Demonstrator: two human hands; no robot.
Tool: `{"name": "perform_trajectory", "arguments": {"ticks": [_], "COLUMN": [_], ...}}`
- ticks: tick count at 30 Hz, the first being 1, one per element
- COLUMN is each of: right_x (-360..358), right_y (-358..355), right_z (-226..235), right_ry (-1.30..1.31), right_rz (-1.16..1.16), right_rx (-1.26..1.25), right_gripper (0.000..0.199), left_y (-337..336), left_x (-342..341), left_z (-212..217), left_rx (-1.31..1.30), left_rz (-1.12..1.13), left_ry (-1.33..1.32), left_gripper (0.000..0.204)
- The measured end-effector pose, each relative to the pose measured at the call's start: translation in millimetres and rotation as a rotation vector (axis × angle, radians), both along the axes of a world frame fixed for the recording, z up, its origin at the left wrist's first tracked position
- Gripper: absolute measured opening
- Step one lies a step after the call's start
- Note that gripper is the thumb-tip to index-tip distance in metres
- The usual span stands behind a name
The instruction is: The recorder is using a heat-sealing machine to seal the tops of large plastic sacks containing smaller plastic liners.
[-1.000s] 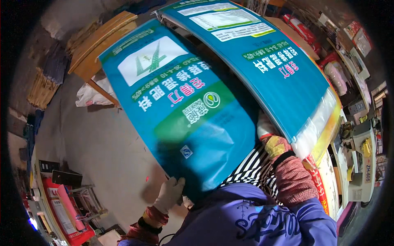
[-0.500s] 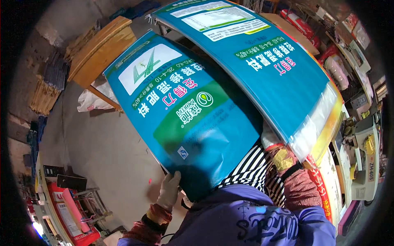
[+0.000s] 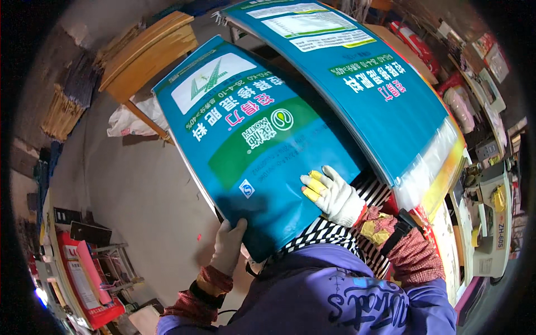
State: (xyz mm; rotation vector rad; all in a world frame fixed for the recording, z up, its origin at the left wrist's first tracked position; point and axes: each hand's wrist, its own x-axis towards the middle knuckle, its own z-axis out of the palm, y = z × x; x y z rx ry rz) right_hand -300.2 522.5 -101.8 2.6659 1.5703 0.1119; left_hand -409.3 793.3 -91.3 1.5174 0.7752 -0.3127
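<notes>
A stack of teal printed fertilizer sacks (image 3: pixel 268 162) lies slantwise across my lap, its near end by my body. My left hand (image 3: pixel 229 241), in a pale work glove, grips the sacks' near left edge with the thumb on top; its other fingers are hidden beneath. My right hand (image 3: pixel 336 201), in a white glove with yellow-covered fingertips, is over the near right part of the sacks. Its fingers are stretched out, holding nothing; whether they touch the top sack I cannot tell. To the right a second pile of teal sacks (image 3: pixel 357 117) bends over its support.
A wooden bench (image 3: pixel 148 53) stands at the far left, with a white bag (image 3: pixel 137 118) under it. Bundled flat sacks (image 3: pixel 62 111) lean by the left wall. A white machine (image 3: pixel 496 223) is at the right; a red package (image 3: pixel 89 279) sits at the lower left.
My right hand has come out from beside the right pile and moved left, over the sacks on my lap. My left hand keeps its grip on the edge. The view has shifted slightly.
</notes>
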Motion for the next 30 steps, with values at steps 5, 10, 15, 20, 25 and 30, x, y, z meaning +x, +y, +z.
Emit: {"name": "perform_trajectory", "arguments": {"ticks": [5, 10, 15, 20, 25, 30], "right_x": [-4, -3, -8, -10, -10, -6], "right_y": [1, 10, 13, 11, 32, 23], "right_z": [-17, -23, -23, -30, -22, -26], "right_ry": [-0.034, 0.043, 0.067, 0.067, 0.129, 0.157], "right_rz": [0.052, -0.026, -0.100, -0.096, -0.047, -0.193], "right_rx": [0.012, -0.005, -0.001, -0.135, -0.114, -0.218], "right_gripper": [0.043, 0.033, 0.028, 0.031, 0.033, 0.033], "left_y": [4, 20, 37, 51, 81, 53], "left_x": [-17, -20, -41, -59, -110, -38], "left_z": [-23, -53, -77, -171, -425, -466], "left_rx": [-0.136, 0.033, -0.318, -0.652, -0.608, -1.040], "left_rz": [0.109, -0.056, 0.191, 0.794, 0.737, 1.031], "left_ry": [-0.266, -0.124, -0.215, -0.102, 0.380, 0.139], "left_gripper": [0.023, 0.017, 0.023, 0.033, 0.040, 0.057]}}
